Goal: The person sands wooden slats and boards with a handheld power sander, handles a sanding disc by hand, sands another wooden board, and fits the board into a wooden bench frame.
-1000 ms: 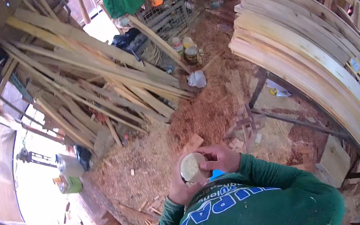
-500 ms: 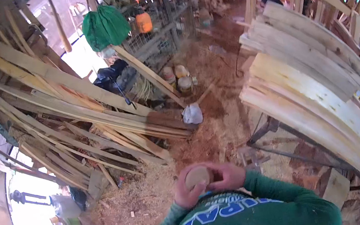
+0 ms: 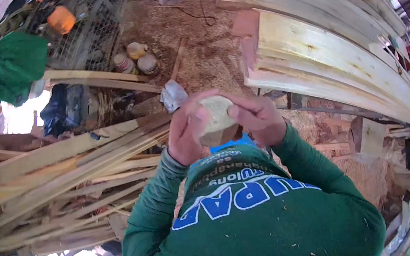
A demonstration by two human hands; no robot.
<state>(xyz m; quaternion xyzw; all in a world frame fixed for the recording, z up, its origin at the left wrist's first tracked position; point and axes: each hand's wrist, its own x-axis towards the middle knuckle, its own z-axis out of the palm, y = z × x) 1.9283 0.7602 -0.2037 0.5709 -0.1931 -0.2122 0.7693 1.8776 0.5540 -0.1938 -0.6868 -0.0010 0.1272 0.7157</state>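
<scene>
A round, pale object [image 3: 218, 113] with a flat, light top and darker side is held in front of my chest. My left hand [image 3: 190, 130] curls round its left side, thumb near the top edge. On its right side, my right hand [image 3: 258, 116] grips the rim with the thumb at the top edge. What the object is made of cannot be told for certain. My green sleeves reach both wrists.
Long wooden strips [image 3: 71, 179] lie in a pile at left. Stacked planks [image 3: 305, 44] stand at right. Jars [image 3: 147, 64] and a white plastic bag [image 3: 173, 95] sit on the shavings-covered floor. A green bag [image 3: 16, 65] hangs at upper left.
The view has turned and tilted down; both hands and the round object now appear higher and larger. Both hands still hold it.
</scene>
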